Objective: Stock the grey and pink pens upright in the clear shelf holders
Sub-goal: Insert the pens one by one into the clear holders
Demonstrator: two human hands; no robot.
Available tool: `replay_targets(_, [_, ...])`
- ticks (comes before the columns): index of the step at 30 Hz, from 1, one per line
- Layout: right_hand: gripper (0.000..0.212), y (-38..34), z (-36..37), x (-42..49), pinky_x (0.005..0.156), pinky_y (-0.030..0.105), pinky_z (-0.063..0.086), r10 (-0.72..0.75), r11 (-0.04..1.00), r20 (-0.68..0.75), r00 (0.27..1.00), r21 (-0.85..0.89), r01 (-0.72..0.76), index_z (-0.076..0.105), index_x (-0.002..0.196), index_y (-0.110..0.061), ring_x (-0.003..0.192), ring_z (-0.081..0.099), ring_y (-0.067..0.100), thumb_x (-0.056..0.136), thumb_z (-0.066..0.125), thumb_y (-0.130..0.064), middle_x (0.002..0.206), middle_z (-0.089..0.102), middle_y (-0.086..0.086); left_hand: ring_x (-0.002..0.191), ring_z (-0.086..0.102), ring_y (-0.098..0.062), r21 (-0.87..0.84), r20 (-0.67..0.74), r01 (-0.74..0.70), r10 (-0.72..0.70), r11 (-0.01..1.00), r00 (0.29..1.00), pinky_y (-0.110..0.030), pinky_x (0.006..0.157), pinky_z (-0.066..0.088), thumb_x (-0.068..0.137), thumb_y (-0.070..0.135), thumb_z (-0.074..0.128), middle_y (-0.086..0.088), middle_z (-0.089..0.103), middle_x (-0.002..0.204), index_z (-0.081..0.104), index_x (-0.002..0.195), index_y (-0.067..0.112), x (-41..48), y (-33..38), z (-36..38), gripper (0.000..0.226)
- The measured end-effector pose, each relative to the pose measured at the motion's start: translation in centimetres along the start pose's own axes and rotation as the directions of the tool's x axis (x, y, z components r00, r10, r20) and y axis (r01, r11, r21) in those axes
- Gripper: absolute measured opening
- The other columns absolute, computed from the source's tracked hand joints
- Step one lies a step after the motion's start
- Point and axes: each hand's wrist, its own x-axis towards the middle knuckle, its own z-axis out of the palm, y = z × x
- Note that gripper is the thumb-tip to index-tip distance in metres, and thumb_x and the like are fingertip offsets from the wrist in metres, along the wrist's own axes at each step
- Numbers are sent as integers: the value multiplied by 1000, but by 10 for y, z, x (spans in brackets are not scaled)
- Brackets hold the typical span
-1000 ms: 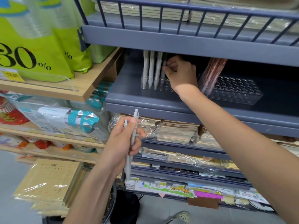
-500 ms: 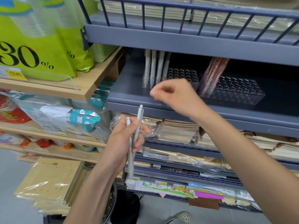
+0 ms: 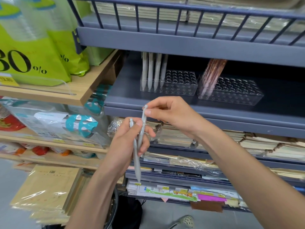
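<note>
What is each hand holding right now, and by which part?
Left hand grips two grey pens mid-barrel; right hand pinches the top of the taller pen.

I see the left holder [image 3: 179, 85] beside the right holder [image 3: 236, 95] on the shelf [image 3: 125, 96], standing pens [image 3: 152, 71] in each left end, held pens [image 3: 143, 123] before it.

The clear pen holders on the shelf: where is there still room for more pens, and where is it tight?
Left holder: the holes right of the grey pens look free. Right holder: free right of the pink pens bunched at its left end. Tight overhead: the pen tops vanish behind the shelf above.
</note>
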Motion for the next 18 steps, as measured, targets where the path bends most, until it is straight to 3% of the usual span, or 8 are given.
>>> replay_targets(3, [13, 1, 2, 1, 67, 19, 47, 6, 1000, -16, 1000, 8, -5, 75, 97, -8, 72, 59, 5, 86, 74, -15, 84, 70, 0, 47, 47, -18, 6, -9, 27, -27, 1000, 1000, -25, 47, 42, 100, 34, 46, -14, 72, 90, 50, 104, 10, 2, -1, 0, 24])
replay_targets(7, [11, -2, -7, 7, 63, 26, 49, -11, 966, -256, 967, 245, 76, 73, 97, -5, 67, 59, 14, 90, 69, -13, 82, 70, 2, 47, 47, -17, 32, -43, 63, -62, 998, 997, -24, 46, 42, 106, 26, 41, -9, 69, 83, 53, 104, 10, 2, -3, -3, 20])
replay_targets(9, [12, -1, -10, 6, 64, 28, 54, -3, 931, -294, 956, 348, 110, 69, 97, -2, 66, 62, 16, 92, 67, -12, 81, 71, 7, 46, 40, -13, 2, -36, 76, -76, 997, 996, -21, 43, 38, 107, 22, 40, -3, 59, 74, 53, 102, 10, 0, -3, -5, 18])
replay_targets(14, [10, 9, 5, -3, 66, 26, 58, 26, 980, -111, 993, 198, -4, 69, 99, -2, 68, 69, 18, 90, 68, -4, 78, 73, 13, 46, 33, -10, -7, -78, 68, -68, 998, 995, -19, 42, 32, 109, 19, 39, 0, 52, 73, 51, 108, 8, 4, -1, 1, 17])
replay_targets(16, [9, 6, 4, -2, 67, 27, 59, 2, 978, -176, 984, 207, 35, 69, 99, -4, 69, 70, 19, 91, 65, -3, 77, 73, 11, 43, 32, -9, -33, -111, 83, -86, 996, 990, -19, 39, 29, 109, 20, 40, 0, 52, 71, 52, 107, 8, 6, 0, 2, 17])
replay_targets(18, [11, 0, -3, 4, 70, 29, 60, -58, 974, -348, 936, 186, 130, 68, 98, -11, 72, 71, 20, 93, 62, -3, 80, 74, 8, 41, 28, -8, -106, -151, 97, -112, 990, 982, -19, 35, 25, 107, 21, 41, 1, 46, 65, 53, 103, 11, 6, 1, 0, 16])
